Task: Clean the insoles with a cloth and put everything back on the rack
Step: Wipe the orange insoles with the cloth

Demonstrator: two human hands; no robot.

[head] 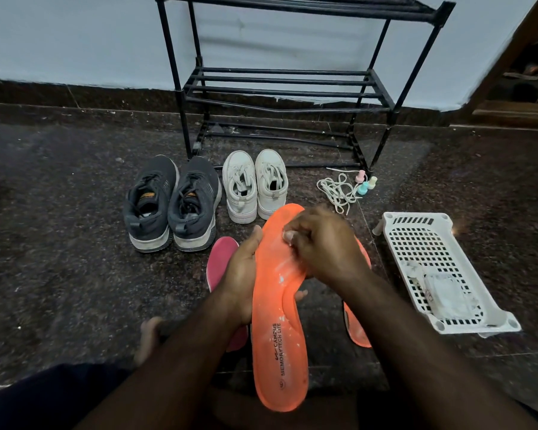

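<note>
My left hand [241, 274] grips an orange insole [277, 330] by its left edge and holds it up, printed side toward me. My right hand [320, 243] is curled over the insole's upper part, pinching a small white cloth [289, 235] against it. White smears mark the orange surface. A second orange insole [356, 324] lies on the floor to the right, partly hidden by my right arm. A pink insole [219, 262] lies on the floor behind my left hand. The black shoe rack [277, 88] stands against the wall with bare shelves.
A pair of dark grey sneakers [171, 203] and a pair of white sneakers [255, 184] stand in front of the rack. Loose white laces [336, 190] and small pastel bottles [365, 181] lie to the right. A white perforated basket [416, 237] holding white wipes sits at right.
</note>
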